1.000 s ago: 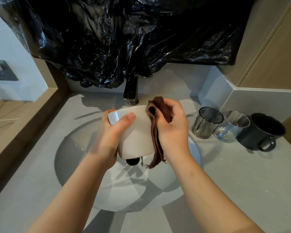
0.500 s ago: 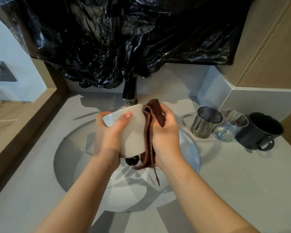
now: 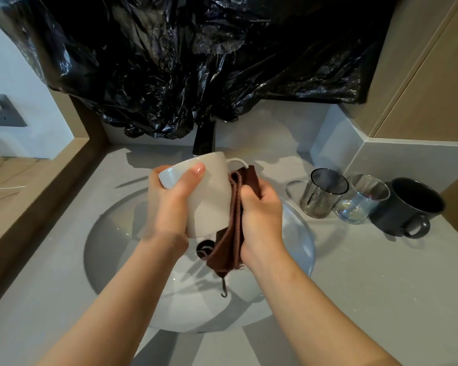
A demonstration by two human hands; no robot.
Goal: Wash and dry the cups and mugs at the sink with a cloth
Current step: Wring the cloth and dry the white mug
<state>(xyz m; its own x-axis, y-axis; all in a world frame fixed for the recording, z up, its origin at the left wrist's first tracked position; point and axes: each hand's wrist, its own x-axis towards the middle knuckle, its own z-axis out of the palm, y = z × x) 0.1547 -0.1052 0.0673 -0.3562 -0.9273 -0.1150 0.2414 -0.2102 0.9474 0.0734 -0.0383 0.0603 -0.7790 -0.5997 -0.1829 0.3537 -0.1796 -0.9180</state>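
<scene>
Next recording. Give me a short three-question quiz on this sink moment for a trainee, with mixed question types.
1. Multiple choice: what does the right hand hold against the white mug? A) a sponge B) a brown cloth C) a brush
2. True or false: the dark mug stands inside the sink.
3. Short answer: how many drinking vessels stand on the counter to the right of the sink?

Key: 1 B. 2 False; it stands on the counter. 3 Three: a smoky glass, a clear glass and the dark mug.
</scene>
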